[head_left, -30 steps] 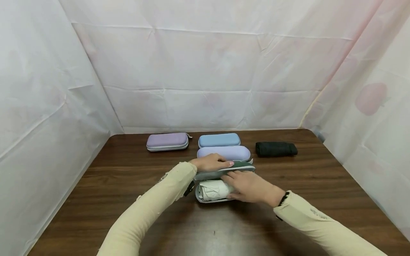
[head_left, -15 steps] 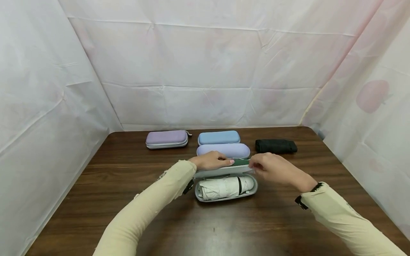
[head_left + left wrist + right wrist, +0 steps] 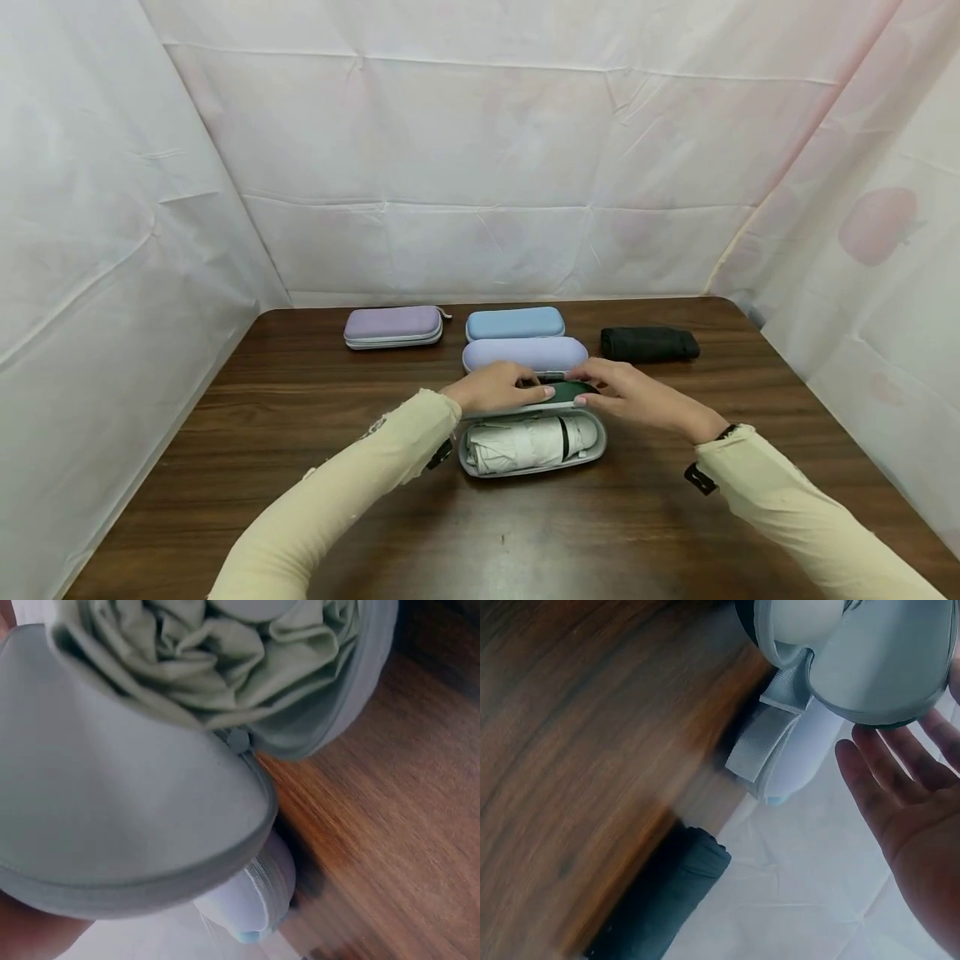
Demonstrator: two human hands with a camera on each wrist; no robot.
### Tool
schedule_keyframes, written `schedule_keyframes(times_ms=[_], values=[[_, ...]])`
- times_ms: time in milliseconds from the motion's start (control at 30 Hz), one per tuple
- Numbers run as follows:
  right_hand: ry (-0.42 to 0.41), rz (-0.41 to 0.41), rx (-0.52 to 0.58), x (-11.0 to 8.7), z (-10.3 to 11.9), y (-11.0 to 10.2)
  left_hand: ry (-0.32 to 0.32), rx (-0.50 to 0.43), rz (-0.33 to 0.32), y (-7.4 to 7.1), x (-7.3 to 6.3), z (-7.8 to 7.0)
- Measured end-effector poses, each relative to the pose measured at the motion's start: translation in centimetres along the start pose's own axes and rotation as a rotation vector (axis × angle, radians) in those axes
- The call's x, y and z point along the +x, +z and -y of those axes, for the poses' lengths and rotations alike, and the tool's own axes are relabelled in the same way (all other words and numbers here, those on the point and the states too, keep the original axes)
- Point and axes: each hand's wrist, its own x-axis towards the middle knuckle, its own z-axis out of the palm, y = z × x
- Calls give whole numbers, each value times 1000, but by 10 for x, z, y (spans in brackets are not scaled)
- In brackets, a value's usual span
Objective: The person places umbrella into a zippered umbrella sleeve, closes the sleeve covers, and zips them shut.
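Take the green case (image 3: 592, 458) as the clock's centre, twelve at the table's (image 3: 262, 417) far edge. At ten o'clock, well apart from it, lies a zipped purple case (image 3: 393, 325) with a small loop at its two o'clock corner.

The left hand (image 3: 491, 387) comes in at eleven o'clock, gripping the lid (image 3: 576, 392) of the green case, thumb along its green outer face and fingers bent behind it. The lid stands partly raised on the twelve o'clock side; the wrist views show its grey lining.

In the tray half of the green case lies a pale folded umbrella (image 3: 517, 444), crumpled end at nine o'clock, rounded end and black band toward three.

Just behind the lid, at twelve, is a lavender case (image 3: 525, 355), and right behind that a light blue case (image 3: 516, 323).

The right hand (image 3: 641, 396) reaches in from two o'clock, fingers slightly bent and spread at the lid's right end, thumb by the rim; whether it grips or only touches, I cannot tell. Farther out at two o'clock, near the back edge, lies a black cloth roll (image 3: 649, 343).
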Motion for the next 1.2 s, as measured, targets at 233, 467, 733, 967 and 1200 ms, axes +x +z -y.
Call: schedule_keyframes(times_ms=[233,467,733,967,1200], values=[[-7,33,-23,-1,0,3,-9,105,-16,3,-9,-7],[22,77,7,-6,-2,11,7,85,54,2,-23,-10],[2,78,-29,-9,-7,18,53,54,68,7,-38,-10],[-24,46,-76,-9,-8,22,85,145,97,19,-51,-12],[-25,9,-113,-10,-8,29,74,459,58,39,-60,-19]])
